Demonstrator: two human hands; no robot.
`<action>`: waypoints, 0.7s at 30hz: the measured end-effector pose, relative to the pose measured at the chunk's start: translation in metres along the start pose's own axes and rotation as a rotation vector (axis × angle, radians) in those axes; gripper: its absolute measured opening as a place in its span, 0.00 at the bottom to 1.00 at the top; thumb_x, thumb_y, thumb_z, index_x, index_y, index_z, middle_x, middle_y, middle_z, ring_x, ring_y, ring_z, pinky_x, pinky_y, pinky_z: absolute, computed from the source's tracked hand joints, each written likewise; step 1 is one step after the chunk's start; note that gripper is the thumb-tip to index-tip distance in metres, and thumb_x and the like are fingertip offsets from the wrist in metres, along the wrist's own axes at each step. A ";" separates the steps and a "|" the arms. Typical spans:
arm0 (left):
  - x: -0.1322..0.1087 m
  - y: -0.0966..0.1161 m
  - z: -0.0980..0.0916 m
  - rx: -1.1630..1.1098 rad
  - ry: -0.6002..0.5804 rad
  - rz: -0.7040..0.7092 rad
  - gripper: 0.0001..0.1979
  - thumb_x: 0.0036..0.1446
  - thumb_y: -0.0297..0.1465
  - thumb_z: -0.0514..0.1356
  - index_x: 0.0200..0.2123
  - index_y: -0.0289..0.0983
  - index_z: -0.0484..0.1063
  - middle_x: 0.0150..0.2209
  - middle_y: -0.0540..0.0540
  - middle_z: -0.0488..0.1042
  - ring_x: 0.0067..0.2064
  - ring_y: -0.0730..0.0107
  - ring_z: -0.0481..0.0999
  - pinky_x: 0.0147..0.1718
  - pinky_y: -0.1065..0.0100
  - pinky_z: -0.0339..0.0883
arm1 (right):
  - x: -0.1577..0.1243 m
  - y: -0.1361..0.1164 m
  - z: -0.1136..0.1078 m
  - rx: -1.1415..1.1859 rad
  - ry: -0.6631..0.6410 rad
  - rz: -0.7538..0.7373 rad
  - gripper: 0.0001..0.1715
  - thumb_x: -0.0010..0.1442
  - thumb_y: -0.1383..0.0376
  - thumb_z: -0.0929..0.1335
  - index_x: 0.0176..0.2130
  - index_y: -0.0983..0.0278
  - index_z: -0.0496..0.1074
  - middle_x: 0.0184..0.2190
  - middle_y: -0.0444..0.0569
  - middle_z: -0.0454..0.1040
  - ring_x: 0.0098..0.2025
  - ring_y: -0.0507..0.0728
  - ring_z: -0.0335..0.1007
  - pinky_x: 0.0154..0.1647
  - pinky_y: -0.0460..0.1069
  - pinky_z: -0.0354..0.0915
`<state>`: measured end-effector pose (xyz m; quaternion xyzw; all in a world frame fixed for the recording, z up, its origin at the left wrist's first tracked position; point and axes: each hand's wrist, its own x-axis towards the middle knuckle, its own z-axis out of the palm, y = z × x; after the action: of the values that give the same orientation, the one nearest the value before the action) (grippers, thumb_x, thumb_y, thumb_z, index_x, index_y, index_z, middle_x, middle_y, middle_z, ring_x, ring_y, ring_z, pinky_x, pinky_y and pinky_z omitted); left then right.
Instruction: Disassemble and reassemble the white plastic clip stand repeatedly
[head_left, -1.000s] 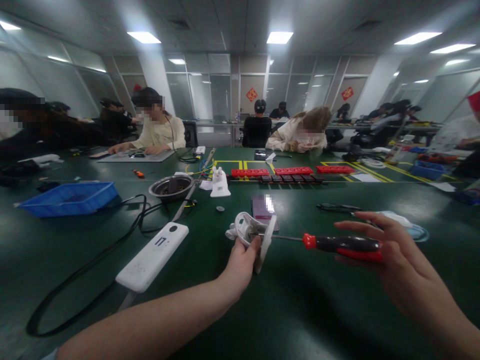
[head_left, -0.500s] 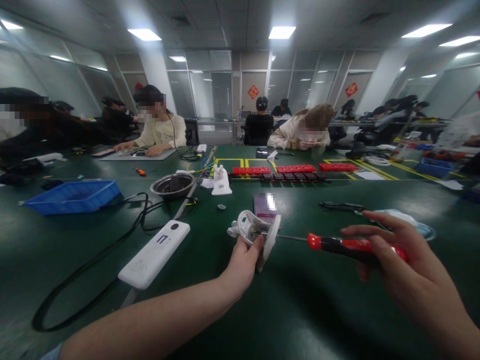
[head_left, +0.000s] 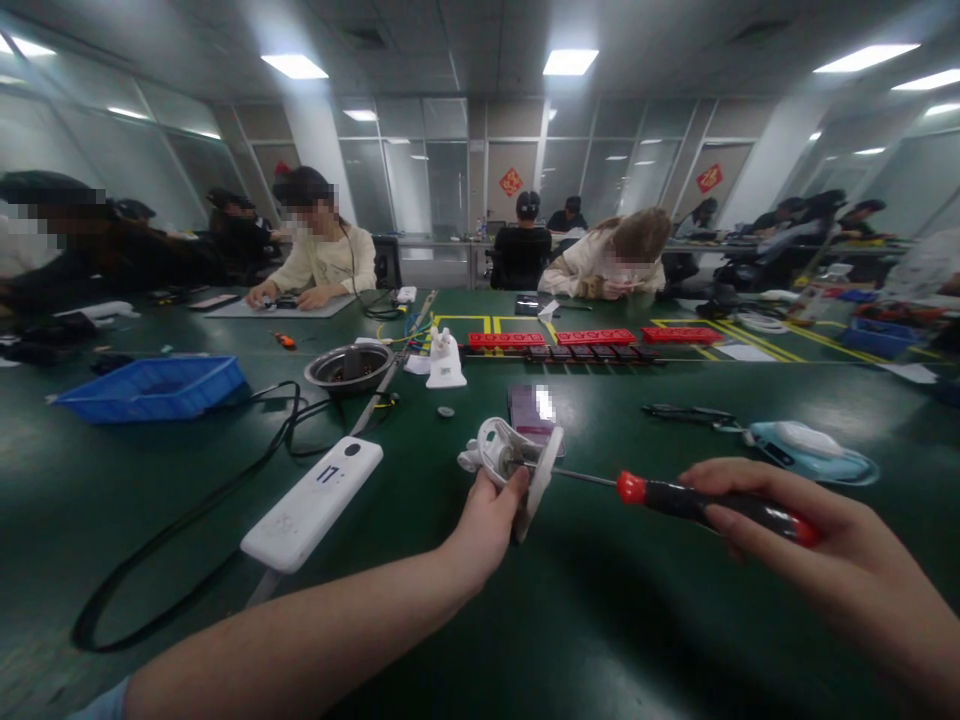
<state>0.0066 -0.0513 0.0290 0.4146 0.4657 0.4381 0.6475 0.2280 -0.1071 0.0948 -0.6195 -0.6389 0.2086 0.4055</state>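
Observation:
My left hand [head_left: 491,515] is closed around a white plastic housing [head_left: 546,470] with a round flange on its right side. Into the hollow of this part runs the shaft of a screwdriver [head_left: 660,495]; where its tip meets the part is too small to make out. My right hand [head_left: 795,520] is wrapped round the red and black handle, thumb along the near side. Just behind the housing lies a smartphone [head_left: 534,410], partly covered by it. A small grey round piece [head_left: 445,412] rests on the table to the left.
On the green table [head_left: 420,660], a white power bank [head_left: 315,505] with a black cable lies left, near a blue tray [head_left: 150,390] and metal bowl [head_left: 349,368]. A white part [head_left: 445,362], red strips [head_left: 592,337], pliers [head_left: 690,413] and a light-blue object [head_left: 814,455] lie beyond. Co-workers sit opposite.
My right hand's fingers, extended and loose half a second ago, have closed round the screwdriver handle, which has turned. My left hand and the white housing stay nearly still.

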 end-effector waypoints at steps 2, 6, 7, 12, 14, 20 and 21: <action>0.000 0.001 -0.001 0.001 -0.013 -0.031 0.21 0.55 0.37 0.53 0.52 0.40 0.58 0.53 0.42 0.63 0.54 0.57 0.61 0.52 0.56 0.52 | -0.001 -0.002 -0.001 0.016 -0.001 -0.060 0.15 0.43 0.52 0.69 0.29 0.58 0.73 0.37 0.48 0.72 0.40 0.61 0.67 0.39 0.51 0.66; 0.003 0.001 -0.003 -0.095 -0.064 -0.115 0.19 0.57 0.37 0.50 0.51 0.38 0.59 0.51 0.41 0.66 0.52 0.59 0.65 0.51 0.57 0.55 | -0.002 0.004 -0.006 0.024 0.079 -0.090 0.12 0.43 0.53 0.69 0.28 0.56 0.74 0.35 0.48 0.72 0.36 0.59 0.68 0.24 0.46 0.66; 0.004 0.001 -0.003 -0.125 -0.067 -0.147 0.19 0.58 0.37 0.49 0.50 0.36 0.59 0.50 0.40 0.66 0.51 0.59 0.65 0.51 0.57 0.55 | -0.003 0.006 -0.008 0.025 0.114 -0.090 0.12 0.43 0.54 0.69 0.28 0.56 0.73 0.35 0.48 0.72 0.34 0.59 0.68 0.20 0.45 0.64; 0.006 0.002 -0.003 -0.191 -0.049 -0.210 0.18 0.58 0.38 0.47 0.47 0.33 0.61 0.49 0.37 0.68 0.50 0.59 0.67 0.48 0.58 0.59 | -0.009 0.003 -0.006 0.006 0.190 -0.174 0.08 0.43 0.56 0.69 0.28 0.54 0.73 0.32 0.46 0.72 0.35 0.57 0.66 0.32 0.49 0.66; 0.007 0.002 -0.003 -0.206 -0.053 -0.201 0.17 0.58 0.37 0.47 0.46 0.33 0.62 0.48 0.38 0.68 0.49 0.59 0.67 0.48 0.59 0.60 | -0.012 -0.004 -0.004 0.030 0.257 -0.152 0.07 0.43 0.56 0.69 0.27 0.53 0.73 0.32 0.45 0.72 0.34 0.56 0.65 0.38 0.51 0.64; 0.009 0.000 -0.004 -0.221 -0.059 -0.196 0.16 0.59 0.36 0.47 0.46 0.34 0.63 0.47 0.38 0.69 0.49 0.60 0.68 0.47 0.59 0.60 | -0.009 -0.009 -0.010 0.163 0.372 0.141 0.17 0.36 0.52 0.71 0.26 0.59 0.73 0.27 0.48 0.71 0.20 0.52 0.60 0.15 0.46 0.54; 0.010 -0.001 -0.005 -0.224 -0.061 -0.197 0.16 0.58 0.37 0.47 0.45 0.34 0.63 0.47 0.39 0.69 0.49 0.60 0.68 0.47 0.59 0.60 | -0.007 -0.006 -0.012 0.181 0.356 0.155 0.18 0.35 0.52 0.71 0.26 0.60 0.73 0.27 0.49 0.71 0.19 0.52 0.60 0.14 0.46 0.54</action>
<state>0.0043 -0.0412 0.0243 0.3053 0.4322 0.4090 0.7434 0.2325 -0.1176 0.1043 -0.6552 -0.4862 0.1828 0.5486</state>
